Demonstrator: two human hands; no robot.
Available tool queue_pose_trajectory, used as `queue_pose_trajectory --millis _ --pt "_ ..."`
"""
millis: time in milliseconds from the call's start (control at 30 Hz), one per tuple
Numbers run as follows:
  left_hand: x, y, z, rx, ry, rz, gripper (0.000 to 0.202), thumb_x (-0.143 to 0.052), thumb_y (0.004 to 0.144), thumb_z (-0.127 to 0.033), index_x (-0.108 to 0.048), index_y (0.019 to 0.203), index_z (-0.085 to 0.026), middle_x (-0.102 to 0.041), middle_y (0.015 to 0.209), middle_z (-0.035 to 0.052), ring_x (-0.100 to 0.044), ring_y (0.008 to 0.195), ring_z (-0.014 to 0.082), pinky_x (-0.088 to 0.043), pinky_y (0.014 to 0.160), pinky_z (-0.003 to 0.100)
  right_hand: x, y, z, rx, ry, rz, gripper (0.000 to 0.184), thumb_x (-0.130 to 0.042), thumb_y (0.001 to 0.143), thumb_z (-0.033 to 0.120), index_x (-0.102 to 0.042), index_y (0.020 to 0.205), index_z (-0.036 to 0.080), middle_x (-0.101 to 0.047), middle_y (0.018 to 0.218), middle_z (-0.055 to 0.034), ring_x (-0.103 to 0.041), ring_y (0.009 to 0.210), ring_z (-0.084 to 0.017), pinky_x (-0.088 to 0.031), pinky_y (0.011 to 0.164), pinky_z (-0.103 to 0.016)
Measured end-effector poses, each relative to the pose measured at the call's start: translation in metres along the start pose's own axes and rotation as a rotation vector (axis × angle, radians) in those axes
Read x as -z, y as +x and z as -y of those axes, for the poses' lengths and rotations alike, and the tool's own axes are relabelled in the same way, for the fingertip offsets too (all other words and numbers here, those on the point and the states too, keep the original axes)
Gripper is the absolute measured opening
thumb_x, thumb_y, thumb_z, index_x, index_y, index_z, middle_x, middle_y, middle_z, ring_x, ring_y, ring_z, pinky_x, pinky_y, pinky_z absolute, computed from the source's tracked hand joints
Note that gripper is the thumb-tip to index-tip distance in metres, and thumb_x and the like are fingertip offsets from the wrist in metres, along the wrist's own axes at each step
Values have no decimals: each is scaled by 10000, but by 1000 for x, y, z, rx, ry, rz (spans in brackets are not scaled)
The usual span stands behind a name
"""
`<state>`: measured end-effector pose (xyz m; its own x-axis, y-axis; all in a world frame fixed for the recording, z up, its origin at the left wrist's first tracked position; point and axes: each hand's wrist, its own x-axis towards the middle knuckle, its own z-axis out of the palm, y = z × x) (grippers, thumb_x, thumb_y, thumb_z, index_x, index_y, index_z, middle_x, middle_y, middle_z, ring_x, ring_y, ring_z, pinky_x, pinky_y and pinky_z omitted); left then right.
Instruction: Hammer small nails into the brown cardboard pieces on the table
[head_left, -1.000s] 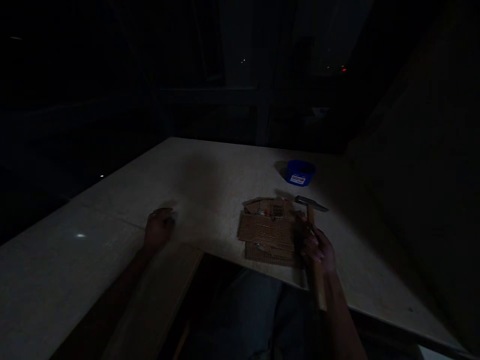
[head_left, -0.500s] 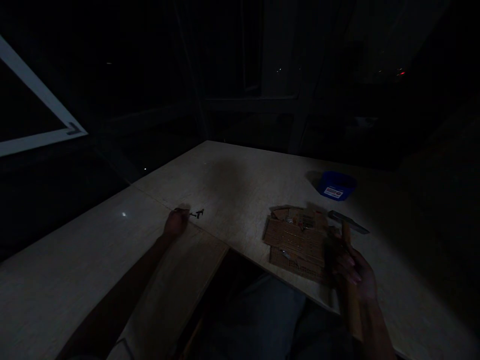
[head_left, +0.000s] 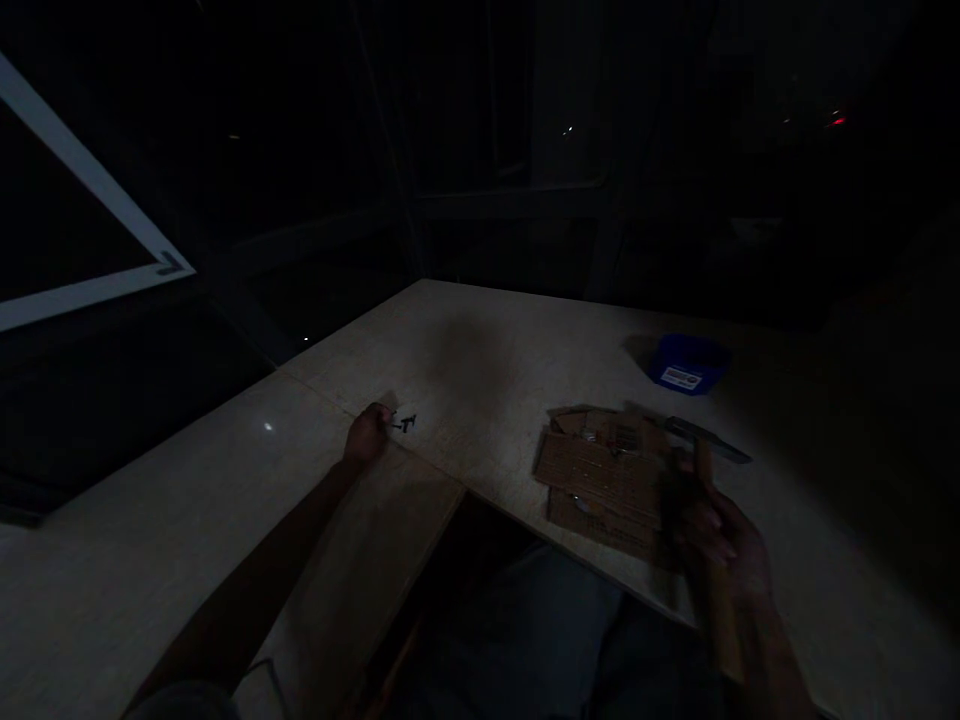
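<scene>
My right hand (head_left: 724, 545) is wrapped round the wooden handle of a hammer (head_left: 709, 440). Its dark metal head points up and away, just right of some stacked pieces of torn brown cardboard (head_left: 600, 475). Small shiny bits show on the cardboard, too dim to name. On the left, my left hand (head_left: 367, 435) rests on the pale tabletop with its fingers drawn together. The fingertips are beside a little cluster of small dark pieces, perhaps nails or screws (head_left: 406, 424). Whether one is pinched between them is too dark to make out.
A blue plastic tub (head_left: 688, 366) with a white label stands beyond the cardboard. The pale table (head_left: 480, 440) has an inner corner in front of my lap. A white frame (head_left: 97, 185) crosses the upper left. Around the table it is very dark.
The whole view has shifted a little, so everything sits slightly further right. My left fingertips are marginally closer to the small dark pieces. The hammer stays in my right hand.
</scene>
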<state>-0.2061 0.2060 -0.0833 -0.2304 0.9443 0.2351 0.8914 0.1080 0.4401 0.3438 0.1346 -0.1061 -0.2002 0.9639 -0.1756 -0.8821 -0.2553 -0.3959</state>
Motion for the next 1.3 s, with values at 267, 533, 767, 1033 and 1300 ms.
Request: queue_pose_trajectory --millis 267,533,767,1033,1300 --pt "-34 15 -129 -330 -427 50 289 -460 871 -385 -666 956 -202 -710 1021 88 -653 987 229 -514 936 382 1 6 -4 35 15 135 199 -507 966 174 -593 1140 219 -448 573 114 -313 314 -9 -275 286 -83" --pt "-97 -11 -266 -305 -925 426 279 -698 742 -435 -674 854 -181 -741 833 56 -682 732 180 -552 684 290 -1 9 -7 119 -26 93 204 -589 920 217 -584 1123 211 -411 556 135 -264 304 -5 -224 269 -83" --pt "-126 -21 -292 -372 -924 527 250 -729 719 -430 -717 782 -189 -764 819 40 -706 764 191 -568 713 294 -13 10 -19 184 -139 -66 298 -680 852 247 -583 1132 212 -397 533 140 -226 297 -17 -249 249 -103" --pt "-147 -23 -284 -341 -956 594 274 -789 709 -435 -762 839 -195 -787 874 64 -738 791 217 -606 715 326 -26 9 -31 244 -318 -180 336 -684 863 281 -560 1167 211 -458 554 126 -240 289 -18 -293 236 -118" --pt "-152 -24 -288 -415 -939 624 198 -719 812 -376 -791 929 -233 -790 970 46 -742 903 224 -599 843 351 -32 7 -32 219 -406 -277 402 -687 867 309 -535 1227 214 -504 572 116 -257 295 -20 -316 234 -122"
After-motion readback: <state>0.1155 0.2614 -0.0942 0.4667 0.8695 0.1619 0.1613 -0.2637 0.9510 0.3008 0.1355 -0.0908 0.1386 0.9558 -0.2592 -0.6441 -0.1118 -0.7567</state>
